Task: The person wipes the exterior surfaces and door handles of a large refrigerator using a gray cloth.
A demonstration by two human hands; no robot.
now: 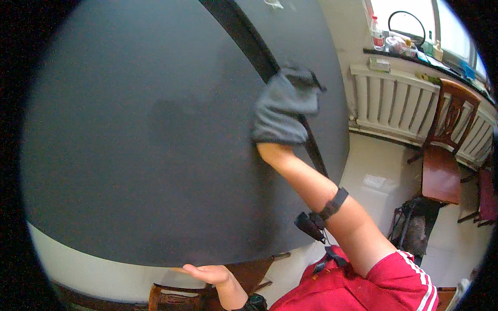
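A large dark grey panel or tabletop (155,155) with a curved rim fills the left and middle of the view. My right arm reaches over it, and grey fabric (286,107), a cloth or mitt, covers my right hand (286,105) down to the wrist. The fabric is blurred; the fingers inside are hidden. It lies across a curved black strip (249,37) that runs along the surface. At the lower rim is my left hand (208,273), thumb out and fingers partly hidden, with nothing seen in it. A black strap with a small device (311,225) sits on my right arm.
A white radiator (397,93) stands below a windowsill with a plastic bottle (377,35) and other containers. Wooden chairs stand at right (441,171) and below the lower rim (175,299). A black bag or frame (414,225) is on the floor near my right side.
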